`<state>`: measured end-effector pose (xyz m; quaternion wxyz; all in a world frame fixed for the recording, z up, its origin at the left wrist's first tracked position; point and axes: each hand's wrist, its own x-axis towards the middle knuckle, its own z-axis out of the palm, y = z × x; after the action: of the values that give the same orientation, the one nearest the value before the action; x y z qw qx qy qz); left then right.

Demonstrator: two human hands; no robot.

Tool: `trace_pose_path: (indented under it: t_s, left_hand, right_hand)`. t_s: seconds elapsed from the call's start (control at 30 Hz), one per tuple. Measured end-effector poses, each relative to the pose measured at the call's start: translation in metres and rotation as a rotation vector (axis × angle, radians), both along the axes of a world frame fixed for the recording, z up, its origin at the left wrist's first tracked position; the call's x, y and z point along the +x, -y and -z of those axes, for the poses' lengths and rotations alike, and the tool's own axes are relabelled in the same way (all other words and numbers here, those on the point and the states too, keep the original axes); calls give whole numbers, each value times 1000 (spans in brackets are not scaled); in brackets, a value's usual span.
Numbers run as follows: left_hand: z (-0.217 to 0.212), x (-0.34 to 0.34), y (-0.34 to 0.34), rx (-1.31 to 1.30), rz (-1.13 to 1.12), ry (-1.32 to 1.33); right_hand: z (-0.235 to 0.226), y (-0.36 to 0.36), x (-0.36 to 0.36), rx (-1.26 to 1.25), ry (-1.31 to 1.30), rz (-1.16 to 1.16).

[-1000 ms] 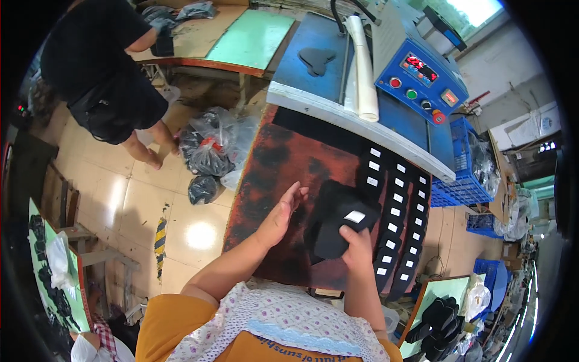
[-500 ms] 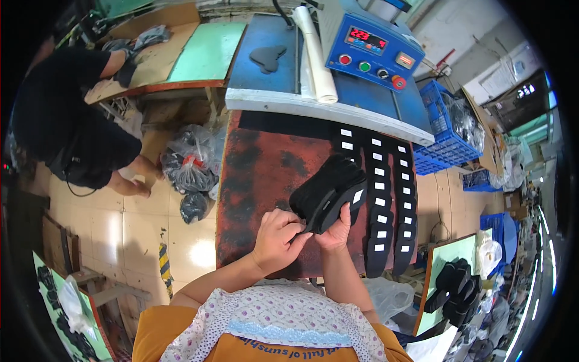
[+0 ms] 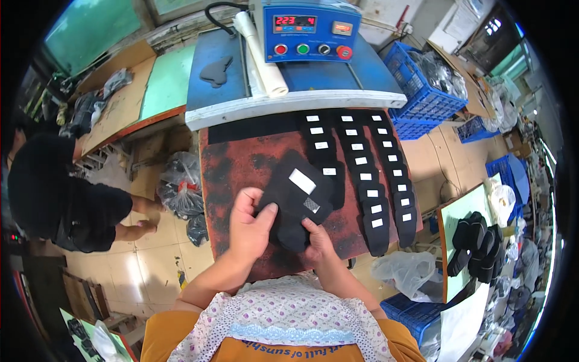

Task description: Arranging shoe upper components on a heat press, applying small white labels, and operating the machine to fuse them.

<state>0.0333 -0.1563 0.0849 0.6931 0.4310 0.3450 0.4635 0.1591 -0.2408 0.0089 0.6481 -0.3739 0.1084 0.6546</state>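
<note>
The black, round-ended bundle of matte fabric (image 3: 288, 196) is held in both hands above the near part of the red-brown, dark-stained tabletop (image 3: 235, 163). Its upper face carries a white rectangular label (image 3: 302, 181) and a small grey checked patch (image 3: 311, 206).

Left hand (image 3: 246, 229): grasps the bundle's left edge, thumb on the upper face. Right hand (image 3: 318, 242): grasps the lower right edge, thumb on top. The fingers beneath are mostly hidden, as is the number of layers.

Handling: the bundle is probably light, soft and pliable, with good grip and little risk of breakage. Loose layers, if present, may slide. Grip opposite edges between thumb and fingers, clear of the label.

To the right, overlapping rows of black labelled fabric pieces (image 3: 363, 169) lie on the tabletop.
</note>
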Motion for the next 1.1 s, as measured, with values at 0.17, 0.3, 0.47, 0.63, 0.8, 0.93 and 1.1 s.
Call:
trace_pose_path:
  t_s: [0.17,0.3,0.47,0.63,0.8,0.93,1.1]
  left_hand:
    - [36,17,22,601,52,-544]
    - [30,20,24,652,182,-659]
    - [35,21,21,730,204,-749]
    - [36,25,16,794,269,-793]
    - [52,-3,-17,543,279,-532]
    - [94,14,-14,410,604,-365]
    - [80,43,5,422,597,-188]
  right_hand:
    - [28,11,-10,142,127,166]
    - [37,9,-9,158,128,265]
    - [22,11,-7,374,11,265]
    - [-2,6,4,-68,745,224]
    - [-51,8,25,-51,1894,-350]
    - [-21,10,9,-170,2180,-541]
    - [-35,35,49,-127,1777,-351]
